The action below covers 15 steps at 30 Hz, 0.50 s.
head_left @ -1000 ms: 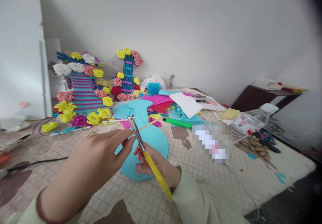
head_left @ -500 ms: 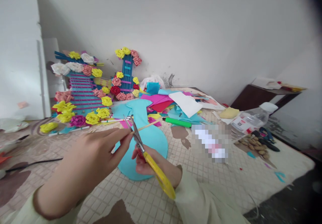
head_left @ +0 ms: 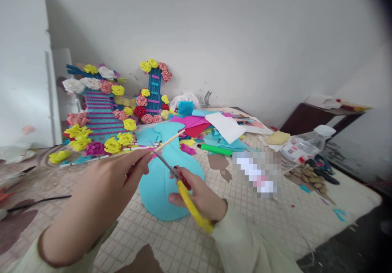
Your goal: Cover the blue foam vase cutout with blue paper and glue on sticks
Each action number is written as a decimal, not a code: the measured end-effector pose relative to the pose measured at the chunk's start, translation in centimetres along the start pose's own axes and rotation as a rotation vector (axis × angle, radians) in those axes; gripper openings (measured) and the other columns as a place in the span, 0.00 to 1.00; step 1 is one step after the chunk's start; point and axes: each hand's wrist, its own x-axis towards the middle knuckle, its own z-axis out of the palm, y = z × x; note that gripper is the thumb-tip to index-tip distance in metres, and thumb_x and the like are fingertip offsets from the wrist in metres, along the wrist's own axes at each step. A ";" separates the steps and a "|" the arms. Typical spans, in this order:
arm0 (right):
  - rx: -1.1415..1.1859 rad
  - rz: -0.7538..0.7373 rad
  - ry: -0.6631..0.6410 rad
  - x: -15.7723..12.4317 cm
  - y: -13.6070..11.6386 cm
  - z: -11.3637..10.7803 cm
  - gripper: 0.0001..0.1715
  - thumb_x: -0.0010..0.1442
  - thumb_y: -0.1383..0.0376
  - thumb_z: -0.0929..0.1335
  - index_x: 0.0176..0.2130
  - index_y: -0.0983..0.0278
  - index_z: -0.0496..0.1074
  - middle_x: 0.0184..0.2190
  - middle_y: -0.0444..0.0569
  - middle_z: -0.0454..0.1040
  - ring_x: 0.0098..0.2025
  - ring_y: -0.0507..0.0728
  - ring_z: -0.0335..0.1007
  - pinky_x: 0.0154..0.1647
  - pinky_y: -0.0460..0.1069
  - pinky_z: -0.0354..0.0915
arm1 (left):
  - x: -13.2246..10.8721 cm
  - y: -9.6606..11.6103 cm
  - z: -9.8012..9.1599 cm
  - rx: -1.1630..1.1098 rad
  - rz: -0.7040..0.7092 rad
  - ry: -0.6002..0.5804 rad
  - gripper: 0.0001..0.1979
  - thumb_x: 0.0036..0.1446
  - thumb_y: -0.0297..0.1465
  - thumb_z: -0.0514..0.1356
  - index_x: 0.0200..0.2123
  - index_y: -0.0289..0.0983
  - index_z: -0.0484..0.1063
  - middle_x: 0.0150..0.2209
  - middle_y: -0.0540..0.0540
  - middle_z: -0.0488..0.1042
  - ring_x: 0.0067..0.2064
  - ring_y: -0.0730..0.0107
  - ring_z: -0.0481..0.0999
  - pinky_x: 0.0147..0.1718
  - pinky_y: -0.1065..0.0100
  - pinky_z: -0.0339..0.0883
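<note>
My left hand (head_left: 107,187) pinches a thin wooden stick (head_left: 170,139) between thumb and fingertips; the stick points up and to the right. My right hand (head_left: 199,195) grips yellow-handled scissors (head_left: 183,191), whose blades reach toward the stick just beyond my left fingertips. Both hands hover above a turquoise guitar-shaped paper cutout (head_left: 165,171) lying on the tiled cloth.
Two blue craft stands covered in paper roses (head_left: 101,113) (head_left: 153,89) stand at the back left. Coloured paper sheets (head_left: 211,128), a green marker (head_left: 214,149), a plastic bottle (head_left: 306,144), peanuts (head_left: 309,177) and a dark side table (head_left: 318,117) lie to the right. A black cable (head_left: 36,201) runs at left.
The stick has tilted upward and shifted left. The scissors have swung lower and flatter, with the blades now near my left fingertips.
</note>
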 end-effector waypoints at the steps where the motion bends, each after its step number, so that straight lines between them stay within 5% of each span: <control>1: -0.037 -0.009 0.037 0.0 0.1 -0.6 0.25 0.50 0.54 0.72 0.44 0.63 0.64 0.29 0.41 0.60 0.30 0.51 0.55 0.31 0.47 0.57 | 0.0 0.0 -0.1 -0.007 -0.013 -0.013 0.14 0.62 0.36 0.49 0.33 0.40 0.73 0.24 0.53 0.77 0.21 0.70 0.74 0.20 0.72 0.62; 8: -0.554 0.103 0.422 0.4 2.6 -6.2 0.21 0.50 0.60 0.72 0.43 0.65 0.67 0.34 0.48 0.69 0.37 0.57 0.67 0.39 0.51 0.63 | 0.1 0.6 -0.6 -0.019 -0.071 -0.119 0.15 0.65 0.32 0.47 0.48 0.40 0.70 0.26 0.55 0.77 0.24 0.72 0.76 0.22 0.74 0.63; 11: -0.800 0.205 0.497 0.6 4.2 -8.5 0.17 0.51 0.67 0.70 0.42 0.67 0.70 0.40 0.55 0.74 0.45 0.61 0.69 0.45 0.51 0.61 | 0.3 0.9 -0.7 0.019 -0.084 -0.144 0.14 0.65 0.32 0.48 0.45 0.38 0.71 0.27 0.53 0.77 0.25 0.71 0.76 0.21 0.75 0.63; 15: -0.819 0.406 0.513 0.0 5.8 -10.4 0.19 0.56 0.62 0.67 0.46 0.69 0.71 0.43 0.60 0.75 0.45 0.64 0.72 0.40 0.51 0.62 | 0.6 1.2 -0.8 -0.014 -0.129 -0.204 0.15 0.65 0.35 0.48 0.46 0.37 0.71 0.27 0.52 0.77 0.26 0.69 0.77 0.24 0.74 0.65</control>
